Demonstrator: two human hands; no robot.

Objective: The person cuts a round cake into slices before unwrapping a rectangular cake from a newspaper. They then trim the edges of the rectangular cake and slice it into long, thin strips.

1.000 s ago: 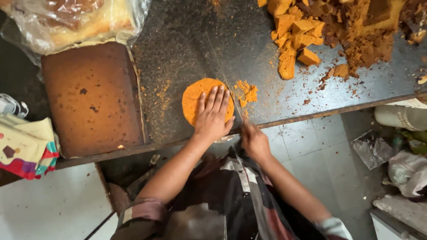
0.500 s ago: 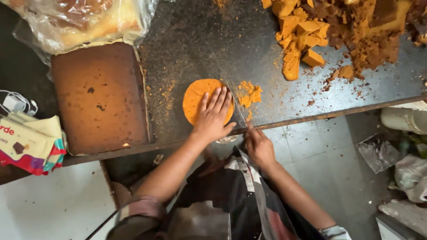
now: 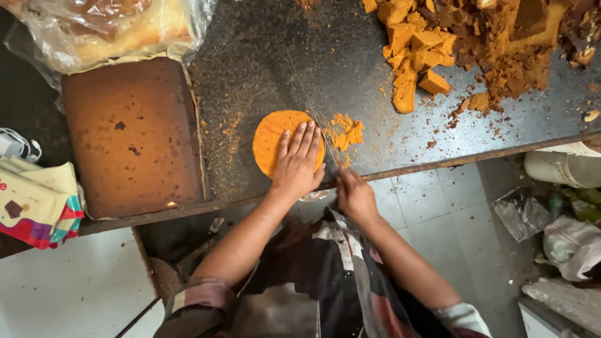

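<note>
A round orange cake piece (image 3: 273, 134) lies near the front edge of a dark worktop (image 3: 294, 56). My left hand (image 3: 297, 161) presses flat on top of it, fingers spread forward. My right hand (image 3: 354, 195) sits just off the table's edge and grips the handle of a long thin knife (image 3: 311, 109), whose blade runs along the right side of the round piece. A small heap of orange crumbs (image 3: 346, 131) lies right of the blade.
A large brown rectangular cake slab (image 3: 131, 134) lies at left, with a bagged cake (image 3: 106, 25) behind it. Orange and brown cake offcuts (image 3: 463, 44) are piled at the back right. A colourful cloth (image 3: 34, 203) sits far left. Bags and a bucket stand on the tiled floor at right.
The knife blade has shifted a little along the round piece's right edge. My left hand stays pressed on the piece.
</note>
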